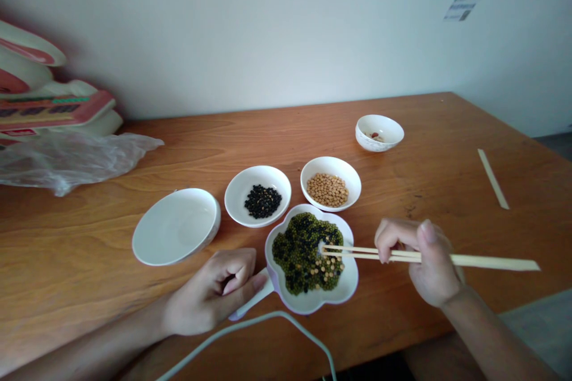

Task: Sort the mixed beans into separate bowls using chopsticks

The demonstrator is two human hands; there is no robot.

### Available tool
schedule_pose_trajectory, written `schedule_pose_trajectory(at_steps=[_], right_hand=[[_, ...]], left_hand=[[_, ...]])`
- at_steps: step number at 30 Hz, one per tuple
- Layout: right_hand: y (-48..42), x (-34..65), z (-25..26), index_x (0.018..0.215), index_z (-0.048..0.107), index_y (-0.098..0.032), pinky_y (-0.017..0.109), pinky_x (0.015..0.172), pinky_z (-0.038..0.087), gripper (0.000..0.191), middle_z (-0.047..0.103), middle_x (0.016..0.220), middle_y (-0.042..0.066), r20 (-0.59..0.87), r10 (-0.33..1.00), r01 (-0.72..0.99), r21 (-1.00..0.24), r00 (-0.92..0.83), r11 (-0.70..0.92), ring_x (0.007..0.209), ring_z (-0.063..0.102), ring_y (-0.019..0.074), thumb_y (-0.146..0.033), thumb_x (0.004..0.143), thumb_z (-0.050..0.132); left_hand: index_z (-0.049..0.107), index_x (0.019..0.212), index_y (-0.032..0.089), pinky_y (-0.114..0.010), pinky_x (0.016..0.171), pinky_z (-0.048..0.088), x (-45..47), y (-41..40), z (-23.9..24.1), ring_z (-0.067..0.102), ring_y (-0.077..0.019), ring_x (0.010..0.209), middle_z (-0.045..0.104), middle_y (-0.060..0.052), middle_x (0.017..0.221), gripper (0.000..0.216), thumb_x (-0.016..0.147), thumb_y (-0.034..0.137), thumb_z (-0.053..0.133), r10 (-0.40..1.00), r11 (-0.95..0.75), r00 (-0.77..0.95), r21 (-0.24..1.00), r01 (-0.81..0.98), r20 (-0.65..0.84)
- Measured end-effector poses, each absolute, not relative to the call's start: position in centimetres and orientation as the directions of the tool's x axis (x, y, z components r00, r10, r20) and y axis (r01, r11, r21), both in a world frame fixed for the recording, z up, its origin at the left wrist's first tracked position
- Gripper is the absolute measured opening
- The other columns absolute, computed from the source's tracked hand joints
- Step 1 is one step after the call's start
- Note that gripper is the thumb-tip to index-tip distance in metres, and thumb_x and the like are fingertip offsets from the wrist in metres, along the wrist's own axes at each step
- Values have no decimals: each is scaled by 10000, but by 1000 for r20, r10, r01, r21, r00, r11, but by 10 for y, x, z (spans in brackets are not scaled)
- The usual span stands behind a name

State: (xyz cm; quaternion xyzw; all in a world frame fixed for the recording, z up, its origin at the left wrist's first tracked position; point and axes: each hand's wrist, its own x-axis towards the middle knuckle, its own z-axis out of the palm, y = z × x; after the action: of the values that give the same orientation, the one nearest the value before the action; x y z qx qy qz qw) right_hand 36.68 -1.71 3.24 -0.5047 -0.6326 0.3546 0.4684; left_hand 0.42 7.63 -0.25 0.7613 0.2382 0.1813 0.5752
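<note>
My left hand (218,292) is closed on the white handle of a flower-shaped dish (351,274) with a lilac edge. Green beans (292,250) fill much of it, mixed with black beans and a few pale yellow beans near the right side. In my right hand (424,256) is a pair of wooden chopsticks (482,261), with their tips down among the beans. A small whitish spot shows at the tips; I cannot tell what it is. Behind the dish stand a bowl of black beans (263,201) and a bowl of yellow soybeans (328,190).
A large white bowl (174,229) sits at the left. Farther back is a small bowl (386,134) with a few bits inside. A paper strip or wrapper (493,180) lies at the right. A grey cable (250,322) loops in front; a plastic bag (84,158) is far left.
</note>
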Motion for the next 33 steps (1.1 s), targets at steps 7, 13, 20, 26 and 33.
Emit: schedule_pose_trajectory(at_steps=[7,13,20,26,33], right_hand=[[-18,365,32,694,659,-243,363,633,343,695,600,661,20,239,971,313,-921,-14,232,618,537,179,-543,1088,172],[-17,365,33,705,643,-238,357,631,343,724,574,659,22,204,978,266,-942,-28,204,627,514,183,-628,1059,146],[-16,367,43,680,609,-232,352,625,344,778,552,658,24,161,987,243,-957,-3,157,634,503,187,-727,1012,108],[-20,372,43,681,603,-234,354,629,349,823,542,659,24,134,991,291,-947,-25,136,636,500,189,-802,958,77],[-27,373,41,704,599,-236,372,616,328,794,553,660,43,129,991,391,-910,-41,135,614,495,206,-776,972,81]], left_hand=[[313,719,208,-217,559,377,5,76,-2,431,-82,594,464,39,707,397,1025,100,541,566,-188,825,975,122,5],[312,714,211,-231,562,382,5,75,-2,437,-88,601,464,36,712,400,1025,107,542,568,-175,823,978,115,5],[323,713,212,-242,561,372,4,76,-2,422,-95,602,451,37,704,392,1015,111,553,569,-195,822,970,145,-8],[316,704,211,-237,556,362,5,76,0,401,-93,594,437,40,689,403,1016,127,556,574,-229,819,960,164,-3],[277,699,213,-227,548,360,7,77,1,394,-88,581,424,42,680,429,1011,124,558,569,-255,822,956,146,26]])
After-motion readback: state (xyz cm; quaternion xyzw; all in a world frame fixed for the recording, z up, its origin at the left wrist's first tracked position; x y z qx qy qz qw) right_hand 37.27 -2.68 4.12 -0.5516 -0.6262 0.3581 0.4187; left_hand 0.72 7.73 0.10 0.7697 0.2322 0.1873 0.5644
